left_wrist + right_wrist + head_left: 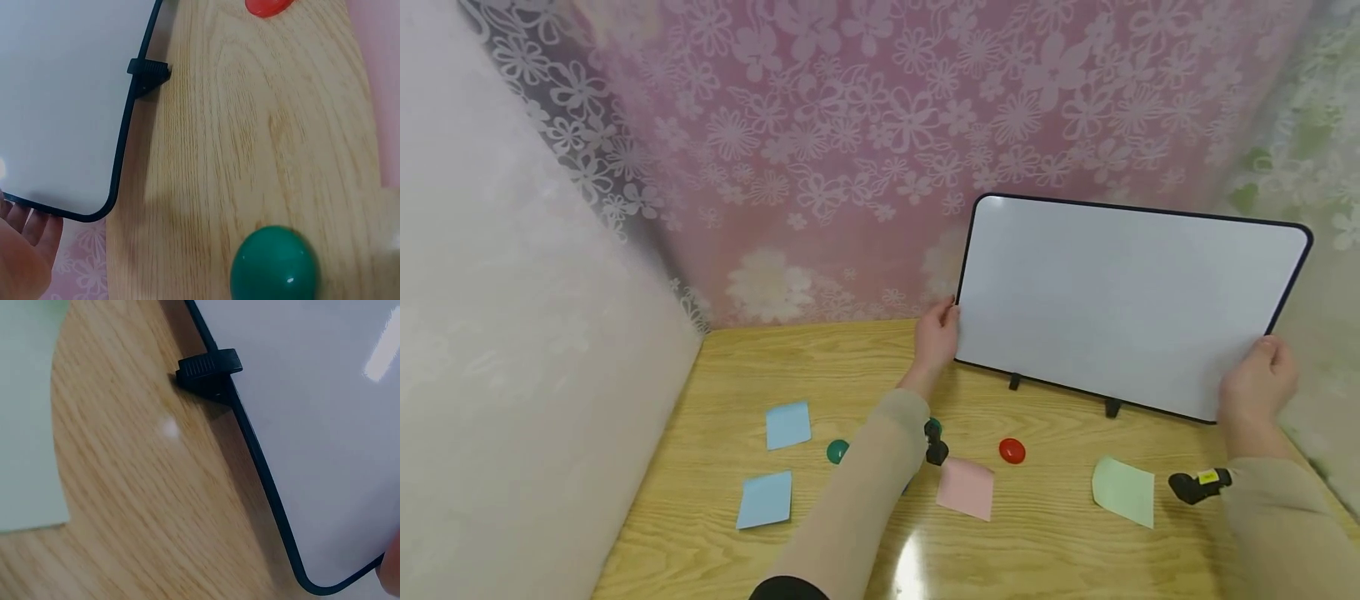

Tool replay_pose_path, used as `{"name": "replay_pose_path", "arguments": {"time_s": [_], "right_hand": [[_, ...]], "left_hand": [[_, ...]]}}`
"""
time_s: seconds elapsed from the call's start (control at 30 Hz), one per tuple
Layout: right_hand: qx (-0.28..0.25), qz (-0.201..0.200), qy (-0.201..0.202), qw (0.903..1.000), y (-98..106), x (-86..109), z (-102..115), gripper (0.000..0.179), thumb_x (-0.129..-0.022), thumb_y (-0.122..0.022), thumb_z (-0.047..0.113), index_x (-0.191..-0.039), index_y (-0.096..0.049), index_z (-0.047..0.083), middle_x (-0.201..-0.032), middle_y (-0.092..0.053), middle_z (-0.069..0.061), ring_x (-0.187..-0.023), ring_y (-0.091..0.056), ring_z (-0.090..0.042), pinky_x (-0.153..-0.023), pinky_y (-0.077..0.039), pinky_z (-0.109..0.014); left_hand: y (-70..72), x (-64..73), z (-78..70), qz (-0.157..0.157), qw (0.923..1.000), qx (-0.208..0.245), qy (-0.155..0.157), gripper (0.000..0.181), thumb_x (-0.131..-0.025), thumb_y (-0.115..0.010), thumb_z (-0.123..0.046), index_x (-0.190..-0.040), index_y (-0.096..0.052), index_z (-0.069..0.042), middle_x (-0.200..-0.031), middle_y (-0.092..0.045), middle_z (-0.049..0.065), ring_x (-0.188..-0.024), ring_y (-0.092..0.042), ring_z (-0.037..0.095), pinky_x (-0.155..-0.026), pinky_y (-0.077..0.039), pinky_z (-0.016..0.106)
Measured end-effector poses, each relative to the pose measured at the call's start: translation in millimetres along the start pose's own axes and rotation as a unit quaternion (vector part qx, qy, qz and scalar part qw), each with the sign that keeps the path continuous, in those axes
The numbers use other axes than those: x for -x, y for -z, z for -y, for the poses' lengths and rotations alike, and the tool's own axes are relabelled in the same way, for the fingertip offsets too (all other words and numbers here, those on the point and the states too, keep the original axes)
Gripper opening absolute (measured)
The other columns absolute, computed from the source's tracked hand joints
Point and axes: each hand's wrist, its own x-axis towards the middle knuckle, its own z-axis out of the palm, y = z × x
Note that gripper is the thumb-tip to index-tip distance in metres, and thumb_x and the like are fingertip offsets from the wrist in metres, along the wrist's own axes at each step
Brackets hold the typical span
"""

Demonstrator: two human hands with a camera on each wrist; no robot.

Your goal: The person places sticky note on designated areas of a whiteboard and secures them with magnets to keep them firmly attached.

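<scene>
A whiteboard (1127,304) with a thin black frame stands on the table at the right, tilted back a little. Two black feet, one of them this foot (1112,407), show under its lower edge. My left hand (936,337) grips the board's left edge, fingers behind the frame. On the opposite side, my right hand (1258,383) holds the right edge near the bottom corner, thumb on the front. In the left wrist view the left fingers (37,228) curl behind the black frame. Only a fingertip (391,569) of the right hand appears in the right wrist view.
On the wooden table (700,467) lie two blue sticky notes (788,425), a pink note (966,489) and a light green note (1123,492). A red magnet (1012,451) and green magnets (837,452) sit between them. Flowered curtains (850,167) hang behind; a pale wall (535,333) borders the left.
</scene>
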Motion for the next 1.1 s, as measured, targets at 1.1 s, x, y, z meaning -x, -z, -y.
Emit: {"name": "replay_pose_path", "arguments": {"time_s": [1.1], "right_hand": [[-0.053,0.122,-0.046,0.99,4.1,-3.5,-9.2,0.018,-0.114,-0.046,0.038,-0.109,-0.058,0.026,-0.137,-0.042,0.018,-0.127,-0.029,-0.001,-0.1,-0.022,-0.021]], "left_hand": [[7.0,-6.7,12.3,-0.032,0.9965,-0.013,0.076,0.022,-0.107,-0.069,-0.014,-0.123,-0.079,-0.004,-0.116,-0.077,0.009,-0.107,-0.069,0.022,-0.088,-0.058,0.034]]}}
